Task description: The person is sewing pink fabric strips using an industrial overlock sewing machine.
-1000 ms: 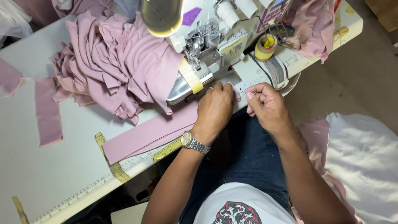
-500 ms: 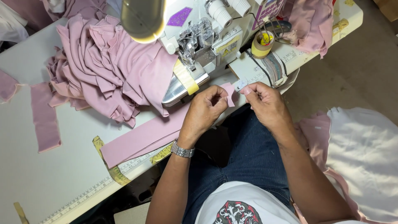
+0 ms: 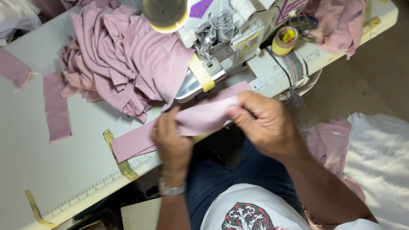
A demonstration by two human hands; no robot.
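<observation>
Nearest to you, your left hand (image 3: 172,142) and right hand (image 3: 264,123) were both pinched shut on a long mauve fabric strip (image 3: 179,125), the left gripping its middle from below and the right closing fingers and thumb over its upper end. A metal wristwatch (image 3: 171,188) sat on your left wrist. The strip lay slanted across the front edge of the white bench (image 3: 51,170), its lower end flat on the surface just above the printed ruler (image 3: 98,187) along the bench edge, with yellow tape pieces (image 3: 115,151) stuck beside it.

Just beyond your hands stood the overlock sewing machine (image 3: 221,42), a yellow guide (image 3: 201,73) on its bed touching the strip's far edge. A roll of yellow tape (image 3: 284,41) rested to the machine's right. To the left of the machine, a heap of mauve cut pieces (image 3: 123,59) was piled against it, and two loose mauve strips (image 3: 55,106) lay apart, further left. The lit lamp head (image 3: 166,15) hung over the pile.
</observation>
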